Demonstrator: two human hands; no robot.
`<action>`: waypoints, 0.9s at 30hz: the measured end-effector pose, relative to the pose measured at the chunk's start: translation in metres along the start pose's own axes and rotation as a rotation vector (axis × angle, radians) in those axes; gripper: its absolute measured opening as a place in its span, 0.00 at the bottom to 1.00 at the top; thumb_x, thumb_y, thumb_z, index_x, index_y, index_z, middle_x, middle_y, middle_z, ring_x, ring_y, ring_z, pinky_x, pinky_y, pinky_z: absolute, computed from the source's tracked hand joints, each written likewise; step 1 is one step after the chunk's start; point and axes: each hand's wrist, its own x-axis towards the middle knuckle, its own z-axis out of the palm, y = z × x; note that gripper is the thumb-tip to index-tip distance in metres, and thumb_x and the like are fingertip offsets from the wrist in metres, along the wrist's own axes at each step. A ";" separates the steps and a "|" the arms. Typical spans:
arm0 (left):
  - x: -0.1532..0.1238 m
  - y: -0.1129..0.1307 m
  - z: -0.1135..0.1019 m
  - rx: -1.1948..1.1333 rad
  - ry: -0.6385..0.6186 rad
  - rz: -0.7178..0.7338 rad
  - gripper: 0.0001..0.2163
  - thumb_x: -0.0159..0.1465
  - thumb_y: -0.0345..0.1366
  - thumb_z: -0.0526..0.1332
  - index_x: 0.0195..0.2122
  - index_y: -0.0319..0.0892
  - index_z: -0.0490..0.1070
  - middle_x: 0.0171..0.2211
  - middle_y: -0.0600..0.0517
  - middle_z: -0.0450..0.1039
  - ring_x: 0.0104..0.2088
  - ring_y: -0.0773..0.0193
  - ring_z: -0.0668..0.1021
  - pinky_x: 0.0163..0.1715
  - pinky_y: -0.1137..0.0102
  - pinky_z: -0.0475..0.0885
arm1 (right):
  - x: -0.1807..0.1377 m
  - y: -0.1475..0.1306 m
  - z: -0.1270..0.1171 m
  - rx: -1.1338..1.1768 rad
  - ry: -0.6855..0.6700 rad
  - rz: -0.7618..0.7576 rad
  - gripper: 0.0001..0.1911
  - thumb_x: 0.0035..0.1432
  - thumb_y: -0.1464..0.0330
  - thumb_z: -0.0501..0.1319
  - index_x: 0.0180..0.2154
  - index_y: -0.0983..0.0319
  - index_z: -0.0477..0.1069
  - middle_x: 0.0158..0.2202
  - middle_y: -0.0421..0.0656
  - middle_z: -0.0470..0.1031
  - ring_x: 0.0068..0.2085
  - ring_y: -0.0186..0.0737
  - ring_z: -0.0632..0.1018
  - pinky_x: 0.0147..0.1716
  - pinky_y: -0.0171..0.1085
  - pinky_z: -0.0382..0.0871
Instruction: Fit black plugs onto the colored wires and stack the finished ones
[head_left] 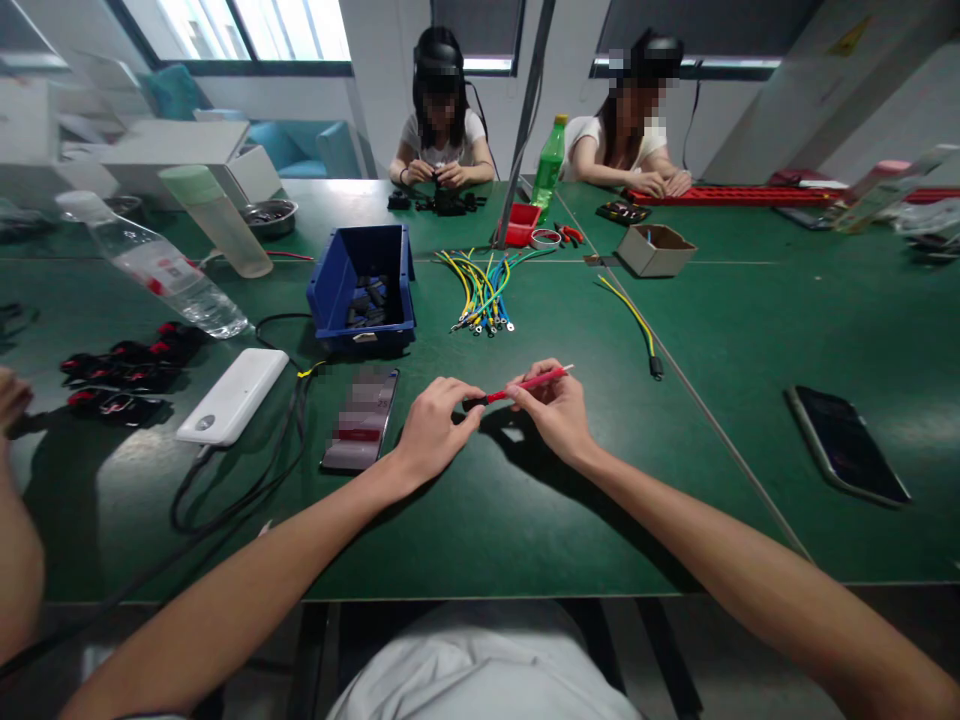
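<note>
Above the green table, my left hand (pixel 437 425) pinches a small black sleeve-like piece (pixel 473 404) between thumb and fingertips. My right hand (pixel 556 410) is closed around a slim red pen-like stick (pixel 545 379) with a pale tip pointing right. The stick's left end meets the black piece; whether it goes inside, I cannot tell. Beyond my hands lies a bundle of yellow, green and blue wires (pixel 480 290) with ring terminals. Off to the right, a single yellow-green wire (pixel 632 318) has a black sleeve (pixel 657 367) at its near end.
A blue bin (pixel 322 300) holding black pieces stands left of the wires. Near my left arm lie a phone (pixel 363 420), a white power bank (pixel 234 397) and a black cable (pixel 289 440). Another phone (pixel 847 445) lies right. Two people sit opposite; another person's arm shows at left.
</note>
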 end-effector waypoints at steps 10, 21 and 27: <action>0.000 -0.002 0.001 0.006 -0.002 0.007 0.06 0.63 0.30 0.60 0.40 0.42 0.74 0.39 0.49 0.76 0.43 0.58 0.76 0.45 0.62 0.71 | 0.000 -0.002 0.000 -0.011 -0.010 0.014 0.17 0.48 0.63 0.70 0.31 0.58 0.61 0.28 0.38 0.76 0.25 0.33 0.75 0.25 0.34 0.71; 0.001 -0.002 0.001 -0.009 -0.016 -0.013 0.06 0.62 0.30 0.61 0.39 0.42 0.75 0.38 0.49 0.77 0.41 0.59 0.77 0.44 0.63 0.71 | 0.000 -0.001 0.001 -0.018 -0.008 0.028 0.18 0.47 0.62 0.70 0.31 0.58 0.61 0.28 0.38 0.76 0.24 0.34 0.75 0.25 0.35 0.71; 0.001 -0.002 0.001 0.006 -0.017 -0.005 0.06 0.62 0.30 0.61 0.40 0.42 0.75 0.38 0.49 0.77 0.42 0.58 0.76 0.44 0.62 0.71 | 0.000 -0.002 0.000 -0.040 -0.009 0.020 0.18 0.47 0.62 0.70 0.31 0.58 0.62 0.27 0.38 0.76 0.24 0.34 0.75 0.25 0.35 0.71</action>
